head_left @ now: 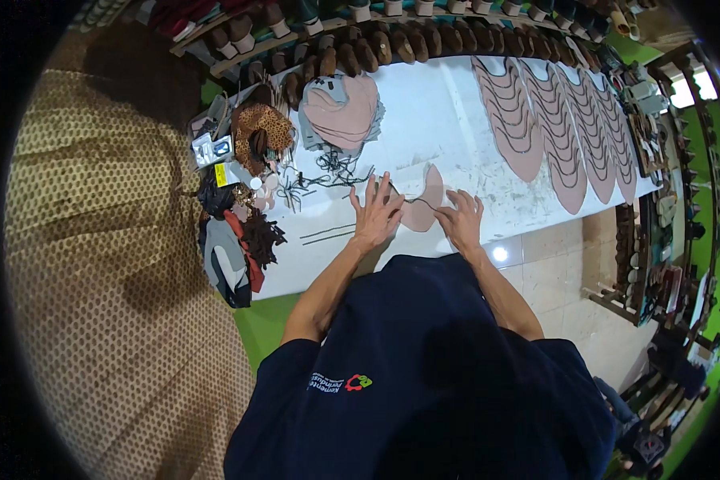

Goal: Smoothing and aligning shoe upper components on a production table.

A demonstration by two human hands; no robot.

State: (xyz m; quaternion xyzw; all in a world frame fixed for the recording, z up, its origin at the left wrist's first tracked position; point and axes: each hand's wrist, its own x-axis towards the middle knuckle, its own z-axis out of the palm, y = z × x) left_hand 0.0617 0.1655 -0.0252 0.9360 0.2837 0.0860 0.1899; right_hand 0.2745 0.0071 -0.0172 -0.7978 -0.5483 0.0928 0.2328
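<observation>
A curved pink cut piece [418,216], flat like a shoe-upper part, lies on the white table in front of me. Along its inner curve runs a thin dark strip [417,199], stretched between my two hands. My left hand [375,214] rests at the piece's left side, some fingers extended, its thumb and fingertips on the strip. At the right edge, my right hand [462,219] pinches the strip's other end between thumb and finger. Two more dark strips [328,234] lie straight on the table, left of my left hand.
Overlapping rows of pink pieces [568,180] with dark edges fill the table's right side. A stack of pink and grey pieces [342,112] stands at back left, near tangled dark strips [336,166]. Scraps and leopard-print material [262,128] crowd the left edge. Brown shoe lasts [404,48] line the back.
</observation>
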